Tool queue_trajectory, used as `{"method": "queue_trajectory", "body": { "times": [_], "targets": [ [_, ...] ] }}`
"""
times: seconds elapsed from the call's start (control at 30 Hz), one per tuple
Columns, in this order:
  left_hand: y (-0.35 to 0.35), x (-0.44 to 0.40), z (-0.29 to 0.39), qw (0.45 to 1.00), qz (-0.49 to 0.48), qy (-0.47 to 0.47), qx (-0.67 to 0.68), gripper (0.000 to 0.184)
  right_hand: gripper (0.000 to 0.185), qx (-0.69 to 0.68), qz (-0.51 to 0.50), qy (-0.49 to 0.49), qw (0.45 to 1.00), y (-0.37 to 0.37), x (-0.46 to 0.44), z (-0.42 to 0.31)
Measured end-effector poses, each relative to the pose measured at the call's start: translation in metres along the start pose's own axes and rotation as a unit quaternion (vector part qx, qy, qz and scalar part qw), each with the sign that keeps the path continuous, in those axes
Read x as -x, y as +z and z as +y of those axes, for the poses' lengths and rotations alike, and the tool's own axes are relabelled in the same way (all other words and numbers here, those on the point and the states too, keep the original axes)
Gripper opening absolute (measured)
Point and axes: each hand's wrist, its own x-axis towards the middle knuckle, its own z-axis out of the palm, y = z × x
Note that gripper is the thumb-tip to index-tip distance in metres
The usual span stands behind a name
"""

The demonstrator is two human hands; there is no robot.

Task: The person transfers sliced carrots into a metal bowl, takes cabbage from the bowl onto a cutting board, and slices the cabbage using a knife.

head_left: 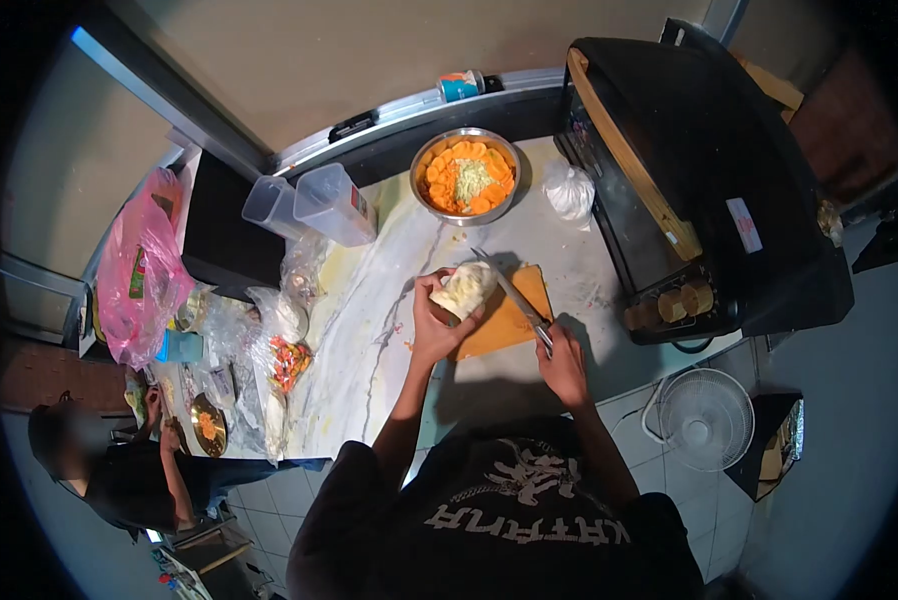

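Observation:
My left hand (443,322) grips a pale, cream-coloured chunk of vegetable that looks like cabbage (466,290), fingers curled round its side. It is held above an orange cutting board (531,290). In my right hand (563,366) is a knife (514,293), its blade pointing up and left beside the cabbage; I cannot tell whether the edge touches it. Beyond my hands stands a steel bowl (515,193) with orange carrot slices (479,203) and a heap of chopped pale green bits in the middle.
A black oven (729,200) stands at the right, with a white plastic bag (569,193) beside it. Clear plastic containers (334,207), plastic bags and a pink bag (141,270) crowd the left. Another person (119,480) works there by a round plate (209,425). A fan (707,420) is on the floor.

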Motion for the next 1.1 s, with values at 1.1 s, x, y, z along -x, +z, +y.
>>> {"method": "queue_trajectory", "body": {
  "times": [1.1],
  "targets": [
    [0.005, 0.035, -0.01, 0.926, -0.044, 0.04, -0.372, 0.072, 0.023, 0.096, 0.042, -0.061, 0.993, 0.024, -0.016, 0.023]
  ]
}}
